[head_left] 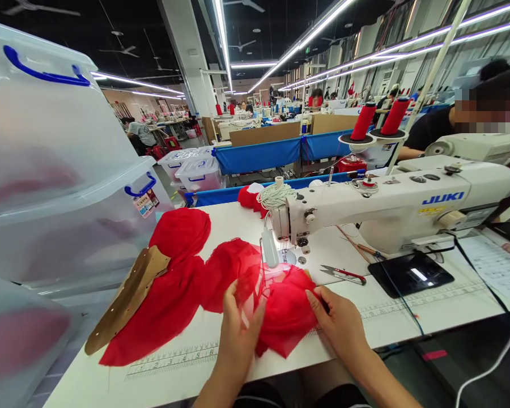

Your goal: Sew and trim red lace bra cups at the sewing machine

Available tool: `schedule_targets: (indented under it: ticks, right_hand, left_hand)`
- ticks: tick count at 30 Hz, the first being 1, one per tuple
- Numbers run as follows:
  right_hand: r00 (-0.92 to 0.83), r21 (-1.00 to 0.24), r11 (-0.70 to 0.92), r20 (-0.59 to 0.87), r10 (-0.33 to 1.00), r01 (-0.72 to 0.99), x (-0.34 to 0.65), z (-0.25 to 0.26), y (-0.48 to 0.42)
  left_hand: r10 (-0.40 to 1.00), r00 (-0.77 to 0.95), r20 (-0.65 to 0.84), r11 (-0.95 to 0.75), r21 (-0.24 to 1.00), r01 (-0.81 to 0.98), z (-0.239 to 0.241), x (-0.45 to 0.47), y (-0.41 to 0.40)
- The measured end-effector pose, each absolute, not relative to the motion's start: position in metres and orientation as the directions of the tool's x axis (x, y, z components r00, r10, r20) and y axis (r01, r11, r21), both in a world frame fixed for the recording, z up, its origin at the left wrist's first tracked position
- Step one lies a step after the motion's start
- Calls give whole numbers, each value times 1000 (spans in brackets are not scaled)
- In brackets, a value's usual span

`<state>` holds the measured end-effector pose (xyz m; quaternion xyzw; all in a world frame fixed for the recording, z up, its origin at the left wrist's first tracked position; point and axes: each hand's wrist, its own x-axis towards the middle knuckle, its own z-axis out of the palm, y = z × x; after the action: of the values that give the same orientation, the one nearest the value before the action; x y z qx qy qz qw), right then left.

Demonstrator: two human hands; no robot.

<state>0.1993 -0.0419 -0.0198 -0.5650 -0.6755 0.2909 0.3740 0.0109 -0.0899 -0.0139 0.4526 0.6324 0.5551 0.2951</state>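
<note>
A red cup-shaped fabric piece (pixel 289 306) with sheer mesh along its upper side lies in front of the needle area of the white sewing machine (pixel 335 204). My left hand (pixel 238 326) is closed on its left side, fingers curled at the sheer part. At its right edge, my right hand (pixel 340 320) pinches the cloth between thumb and fingers. Left of my hands, a sheer red piece (pixel 227 272) touches the held one. Further left are a rounded red bundle (pixel 181 235) and a longer red piece (pixel 161 317).
A brown card pattern with holes (pixel 125 300) lies at the left. Thread snips (pixel 344 274) and a black phone-like slab (pixel 411 274) are right of my hands. Clear plastic bins (pixel 59 238) stand stacked at the left. Red thread cones (pixel 363 122) stand behind the machine; a co-worker (pixel 433 127) sits beyond.
</note>
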Motion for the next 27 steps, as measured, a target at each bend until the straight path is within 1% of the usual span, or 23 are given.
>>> schedule_targets:
  ticks: [1,2,3,4,5,7,10,13,16,19,21,22,24,27]
  right_hand:
    - [-88,-815,200,181,980,545,197,-21,-43]
    - [-114,-837,208,174,978,506,194,-22,-43]
    - [-155,-872,215,162,975,440,192,-22,-44]
    - [-199,-905,217,152,968,366,189,-21,-46]
    - [-234,-927,218,149,961,305,187,-19,-47]
    - [-256,-934,232,162,953,271,185,-15,-50]
    - [-257,-869,317,230,939,381,192,-13,-56]
    - [-304,-783,408,290,907,470,203,-19,-63]
    - [-357,-744,467,321,877,478,210,-28,-72]
    - [-384,-732,505,350,854,457,213,-32,-78]
    - [-412,-724,516,341,845,458,215,-31,-80]
    - [-428,-719,520,332,840,461,216,-30,-81]
    - [-458,-720,525,317,830,454,218,-27,-81]
    - [-496,-740,537,316,809,405,220,-23,-81]
  left_hand:
    - [886,-330,326,-140,866,481,-19,15,-95]
    - [863,-185,469,-247,713,656,-23,20,-99]
    - [839,-32,544,-335,561,757,-26,25,-102]
    - [819,98,565,-398,438,806,-28,29,-104]
    - [807,185,560,-437,357,826,-29,33,-105]
    - [796,259,547,-460,269,846,-29,38,-102]
    - [780,316,541,-469,171,866,-29,39,-99]
    - [748,381,543,-490,64,869,-33,35,-102]
    - [747,409,525,-502,40,864,-37,34,-109]
    - [772,418,479,-508,69,859,-35,34,-115]
    - [785,415,460,-511,103,853,-29,35,-116]
    - [794,410,449,-514,136,847,-25,35,-115]
    - [824,386,415,-509,243,826,-14,35,-111]
    - [899,336,282,-432,433,791,2,33,-100]
